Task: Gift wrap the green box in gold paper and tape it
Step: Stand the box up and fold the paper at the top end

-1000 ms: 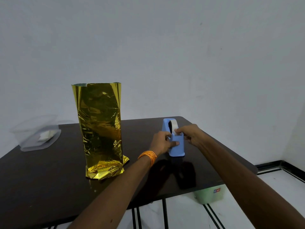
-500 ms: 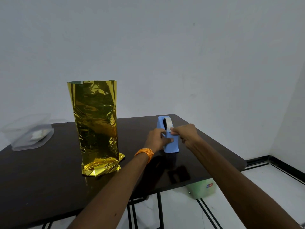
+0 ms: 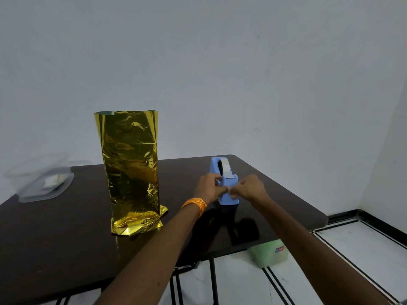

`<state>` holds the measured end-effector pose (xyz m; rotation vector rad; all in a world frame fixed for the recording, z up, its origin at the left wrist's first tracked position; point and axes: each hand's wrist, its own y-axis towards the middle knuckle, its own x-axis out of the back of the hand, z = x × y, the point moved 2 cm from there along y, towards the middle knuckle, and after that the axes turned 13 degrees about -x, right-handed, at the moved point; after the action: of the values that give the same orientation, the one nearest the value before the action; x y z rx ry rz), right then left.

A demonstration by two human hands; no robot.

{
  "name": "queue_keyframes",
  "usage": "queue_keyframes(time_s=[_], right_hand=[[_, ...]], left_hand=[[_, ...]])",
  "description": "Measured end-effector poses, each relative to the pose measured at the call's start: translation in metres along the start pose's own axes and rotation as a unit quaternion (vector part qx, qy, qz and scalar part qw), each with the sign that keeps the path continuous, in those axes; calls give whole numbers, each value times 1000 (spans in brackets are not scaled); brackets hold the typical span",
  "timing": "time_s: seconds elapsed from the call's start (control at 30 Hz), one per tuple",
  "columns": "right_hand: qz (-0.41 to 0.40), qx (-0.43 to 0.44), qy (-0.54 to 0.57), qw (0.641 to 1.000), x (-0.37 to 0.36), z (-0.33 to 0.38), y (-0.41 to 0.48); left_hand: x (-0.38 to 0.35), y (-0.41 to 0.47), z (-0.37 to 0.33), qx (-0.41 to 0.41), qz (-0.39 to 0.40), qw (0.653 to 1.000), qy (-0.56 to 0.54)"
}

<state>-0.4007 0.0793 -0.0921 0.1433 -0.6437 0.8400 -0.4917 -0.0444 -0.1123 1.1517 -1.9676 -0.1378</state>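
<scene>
- Setting: a bare, domestic-looking room, serving as a makeshift wrapping station.
- White painted walls (image 3: 242,73) are meeting at a corner, dark skirting (image 3: 343,216) running along the base.
- White floor (image 3: 363,249) is showing black inlay lines.
- Dark bench (image 3: 55,238) on thin metal legs (image 3: 212,280) is carrying a clear plastic container (image 3: 41,179), gold paper (image 3: 132,164) and a blue tape dispenser (image 3: 230,183).
- Green plastic tub (image 3: 267,253) is sitting on the floor beneath.

Arms outstretched; left hand (image 3: 208,188) grips dispenser (image 3: 230,183), right hand (image 3: 251,187) pinches tape piece (image 3: 230,191).
</scene>
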Motion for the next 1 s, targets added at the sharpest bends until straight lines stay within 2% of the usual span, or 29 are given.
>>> queue_keyframes(time_s=[0.1,0.17,0.27,0.37,0.47,0.57,0.73,0.8,0.87,0.93,1.0], right_hand=[[-29,27,9,999,0,-17,-2],[-25,62,28,997,8,-16,-4],[70,68,111,989,24,5,-19],[197,28,206,958,31,25,-28],[259,15,280,924,26,47,-28],[289,27,314,904,18,70,-34],[307,90,350,880,-1,106,-51],[310,119,364,870,-9,120,-59],[319,151,378,856,-15,134,-64],[318,182,379,850,-19,148,-69],[306,222,356,855,-23,160,-75]], left_hand=[[0,0,0,-3,18,1000,-3],[3,-3,1,-12,60,998,31],[18,-10,6,-13,53,997,62],[50,-15,-2,-34,-8,997,71],[97,-18,-20,-46,-83,994,45],[140,-22,-43,-83,-159,983,33],[196,-41,-95,-163,-204,965,-20],[220,-50,-111,-196,-243,950,-2],[249,-58,-117,-220,-314,923,28],[279,-65,-112,-213,-391,893,62],[301,-73,-97,-157,-440,881,73]])
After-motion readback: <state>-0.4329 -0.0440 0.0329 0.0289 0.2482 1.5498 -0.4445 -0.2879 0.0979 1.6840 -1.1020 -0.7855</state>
